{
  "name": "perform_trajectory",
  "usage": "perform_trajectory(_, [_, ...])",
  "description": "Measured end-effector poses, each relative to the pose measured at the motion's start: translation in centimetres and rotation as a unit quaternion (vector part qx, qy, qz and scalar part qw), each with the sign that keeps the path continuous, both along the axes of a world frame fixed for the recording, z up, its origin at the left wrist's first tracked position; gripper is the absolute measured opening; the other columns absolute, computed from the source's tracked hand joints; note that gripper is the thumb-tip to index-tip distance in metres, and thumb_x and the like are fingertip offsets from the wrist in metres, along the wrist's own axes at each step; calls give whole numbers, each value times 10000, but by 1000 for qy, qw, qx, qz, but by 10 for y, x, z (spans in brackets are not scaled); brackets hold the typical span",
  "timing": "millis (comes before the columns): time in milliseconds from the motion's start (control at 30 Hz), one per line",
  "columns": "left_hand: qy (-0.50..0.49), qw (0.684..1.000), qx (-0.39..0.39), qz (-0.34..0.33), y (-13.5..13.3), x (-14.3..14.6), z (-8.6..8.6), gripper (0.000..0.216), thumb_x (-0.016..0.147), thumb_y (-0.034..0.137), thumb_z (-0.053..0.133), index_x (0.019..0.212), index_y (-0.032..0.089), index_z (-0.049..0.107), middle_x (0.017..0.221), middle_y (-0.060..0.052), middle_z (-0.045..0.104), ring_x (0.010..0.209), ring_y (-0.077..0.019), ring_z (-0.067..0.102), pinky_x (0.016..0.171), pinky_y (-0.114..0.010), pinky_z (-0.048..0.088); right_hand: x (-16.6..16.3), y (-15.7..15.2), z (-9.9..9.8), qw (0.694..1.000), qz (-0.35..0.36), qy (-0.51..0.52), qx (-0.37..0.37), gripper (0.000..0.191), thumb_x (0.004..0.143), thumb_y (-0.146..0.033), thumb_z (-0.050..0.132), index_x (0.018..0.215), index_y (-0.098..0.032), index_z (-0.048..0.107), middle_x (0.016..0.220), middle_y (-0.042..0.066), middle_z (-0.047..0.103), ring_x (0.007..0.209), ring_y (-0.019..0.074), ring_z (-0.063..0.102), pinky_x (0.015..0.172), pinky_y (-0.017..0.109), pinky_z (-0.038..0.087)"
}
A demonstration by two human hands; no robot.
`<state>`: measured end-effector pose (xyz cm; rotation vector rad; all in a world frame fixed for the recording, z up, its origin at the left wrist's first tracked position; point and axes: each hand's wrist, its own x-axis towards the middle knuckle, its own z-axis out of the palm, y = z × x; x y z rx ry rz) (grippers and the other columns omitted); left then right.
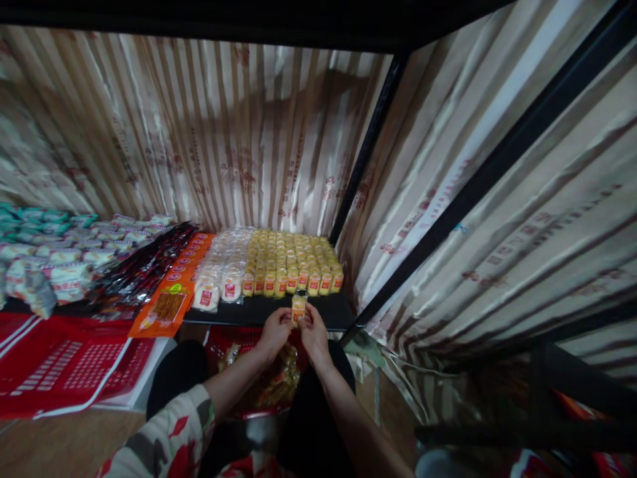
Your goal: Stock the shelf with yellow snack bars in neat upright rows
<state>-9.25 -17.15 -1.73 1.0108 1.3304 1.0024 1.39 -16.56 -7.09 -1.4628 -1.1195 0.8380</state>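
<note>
Between both hands, above the front edge of the black shelf point(259, 312), a small yellow snack packet point(298, 309) with a red label is held upright. My left hand point(277, 332) pinches its left side, and my right hand point(312, 330) grips its right side. Just behind it stand rows of matching yellow packets point(291, 262), lined up close together on the shelf. Left of those lie rows of clear-wrapped white packets point(219, 272) with red labels. Below my forearms, between my knees, a red basket point(213, 342) holds more yellow wrapped packets point(283, 375).
Orange snack bags point(169, 299), dark red-and-black packets point(142, 265) and white packages point(70, 279) fill the shelf's left. A red basket point(74, 365) lies at lower left. Black metal posts point(371, 146) and striped curtains point(223, 133) enclose the back and right.
</note>
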Motion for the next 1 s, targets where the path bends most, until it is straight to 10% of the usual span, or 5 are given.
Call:
perform_trajectory(500, [85, 995, 58, -3, 49, 29, -27, 267, 756, 136, 524, 984, 204, 645, 968, -33, 662, 925, -160, 599, 855, -271, 458, 12, 38, -1, 969, -70, -233, 38, 535, 742, -375, 500, 1213, -121, 525, 1025, 132, 504, 993, 268, 491, 904, 411, 429])
perform_trajectory(1000, [137, 986, 93, -1, 65, 31, -19, 240, 812, 223, 520, 1037, 191, 600, 1068, -52, 641, 970, -173, 595, 925, -300, 430, 0, 65, -10, 980, -118, -157, 37, 535, 793, -341, 461, 1291, -156, 401, 1155, 145, 527, 980, 236, 541, 828, 378, 465])
